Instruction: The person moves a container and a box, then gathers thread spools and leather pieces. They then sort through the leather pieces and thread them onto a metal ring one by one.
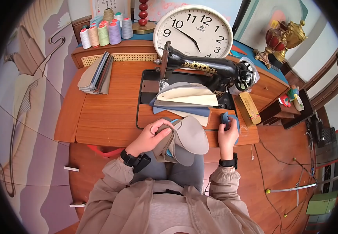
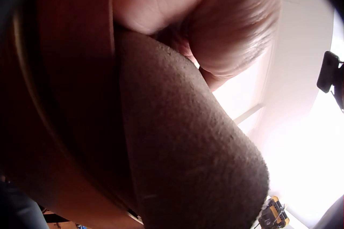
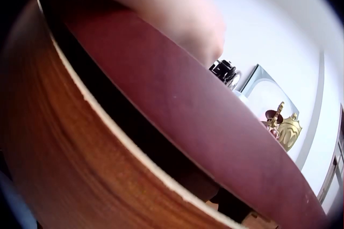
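Observation:
My left hand point(image 1: 151, 134) grips a bundle of petal-shaped fabric pieces point(image 1: 192, 134) in greys and browns, held at the front edge of the sewing table over the lap. In the left wrist view one brownish fabric piece point(image 2: 183, 132) hangs below the palm point(image 2: 231, 19). At the table's right front, the fingers of my right hand point(image 1: 228, 136) curl around a small dark blue object point(image 1: 225, 117) with rounded ends; its exact kind cannot be told. The right wrist view shows only part of the right hand point(image 3: 177, 17), and the blue object is hidden there.
Behind the hands stands a black sewing machine point(image 1: 196, 64), with cream, grey and blue fabric pieces point(image 1: 188, 97) stacked before it. Another fabric stack point(image 1: 96, 76) lies at left. A yellow tin point(image 1: 249, 108) sits at right. Thread spools point(image 1: 103, 34) and a large clock point(image 1: 194, 29) stand behind.

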Motion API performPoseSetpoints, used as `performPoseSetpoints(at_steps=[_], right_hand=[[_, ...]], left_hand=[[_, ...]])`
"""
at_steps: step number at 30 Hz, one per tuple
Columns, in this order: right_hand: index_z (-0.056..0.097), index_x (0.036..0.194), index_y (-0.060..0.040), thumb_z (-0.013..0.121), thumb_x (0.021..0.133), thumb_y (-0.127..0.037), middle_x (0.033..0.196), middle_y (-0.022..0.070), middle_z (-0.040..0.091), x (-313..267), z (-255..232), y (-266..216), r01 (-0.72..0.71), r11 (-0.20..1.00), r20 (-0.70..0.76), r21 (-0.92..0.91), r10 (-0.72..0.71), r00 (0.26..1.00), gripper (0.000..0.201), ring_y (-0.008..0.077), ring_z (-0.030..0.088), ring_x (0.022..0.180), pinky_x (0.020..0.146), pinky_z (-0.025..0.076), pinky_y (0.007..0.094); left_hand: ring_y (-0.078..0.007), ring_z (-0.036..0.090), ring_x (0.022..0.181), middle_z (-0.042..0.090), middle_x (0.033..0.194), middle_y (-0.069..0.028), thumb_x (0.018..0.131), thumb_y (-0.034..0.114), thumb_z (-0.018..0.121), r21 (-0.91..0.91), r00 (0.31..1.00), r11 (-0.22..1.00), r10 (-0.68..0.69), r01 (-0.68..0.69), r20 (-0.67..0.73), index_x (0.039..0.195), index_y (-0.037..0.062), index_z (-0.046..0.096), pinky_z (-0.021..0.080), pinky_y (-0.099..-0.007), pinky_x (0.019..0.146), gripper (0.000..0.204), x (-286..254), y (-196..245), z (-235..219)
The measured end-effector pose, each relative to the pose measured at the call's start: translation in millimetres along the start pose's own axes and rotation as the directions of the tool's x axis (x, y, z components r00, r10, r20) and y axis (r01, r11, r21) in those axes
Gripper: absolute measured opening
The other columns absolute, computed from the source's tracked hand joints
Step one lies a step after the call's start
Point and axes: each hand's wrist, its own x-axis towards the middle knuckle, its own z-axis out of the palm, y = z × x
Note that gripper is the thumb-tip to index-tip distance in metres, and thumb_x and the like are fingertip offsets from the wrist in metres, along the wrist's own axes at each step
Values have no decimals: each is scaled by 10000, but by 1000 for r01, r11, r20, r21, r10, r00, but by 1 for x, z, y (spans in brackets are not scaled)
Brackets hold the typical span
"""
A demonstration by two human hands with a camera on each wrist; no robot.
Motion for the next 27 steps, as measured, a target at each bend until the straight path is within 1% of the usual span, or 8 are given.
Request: performPoseSetpoints(at_steps=[6,7,10,14,17,19,23,27], right_hand=[[657,1111,24,628,880,-45,849,132,684,-18,-11,-25,61,943,7,328,-67,998,243,176,650,743,687,520,318],[670,1094,24,604,898,-15,888,144,695,-20,-9,-35,189,910,-32,370,-191,981,211,209,669,777,726,528,316],[684,1065,11,593,900,30,816,138,651,-26,-10,-73,243,867,75,436,-304,950,189,257,637,745,706,505,332],[686,1065,7,610,901,31,834,131,630,-29,-4,-97,121,829,234,547,-290,928,182,271,614,773,716,488,332],[692,1065,-6,623,897,23,868,127,632,-29,3,-100,148,793,273,591,-369,889,184,286,608,796,725,490,347],[699,1057,-19,632,888,20,896,124,641,-25,-1,-102,307,825,206,474,-443,873,186,299,610,824,738,495,362],[698,1050,-22,623,884,25,941,127,650,-23,-5,-103,327,779,253,535,-517,818,188,304,614,862,757,497,366],[695,1056,-24,620,879,34,946,126,646,-27,-5,-101,289,767,260,574,-505,823,201,308,613,862,756,497,369]], left_hand=[[-104,552,919,622,974,-30,997,119,564,39,999,999,33,-33,-1,1099,19,607,446,-254,859,149,1,-1,0],[-103,550,911,620,969,-29,996,119,565,71,999,996,54,-54,3,1097,20,608,446,-255,854,147,0,-1,0],[-103,550,903,616,960,-30,993,118,571,70,999,997,43,-43,6,1094,22,610,447,-257,843,145,1,-1,1],[-109,554,902,616,958,-32,989,121,580,59,1000,998,16,-16,-1,1088,20,613,447,-260,836,145,0,-4,1],[-113,555,899,612,951,-36,987,124,587,79,999,996,47,-47,-6,1082,23,617,447,-262,827,142,1,-3,1],[-116,558,898,609,950,-37,986,123,588,101,998,993,59,-58,-1,1078,27,621,447,-262,827,137,1,-3,1],[-122,561,898,608,953,-40,985,119,588,107,999,993,45,-45,4,1077,31,622,449,-263,829,132,1,1,2],[-125,562,898,610,955,-41,986,122,586,104,999,994,30,-31,12,1074,33,622,448,-262,832,130,2,1,1]])
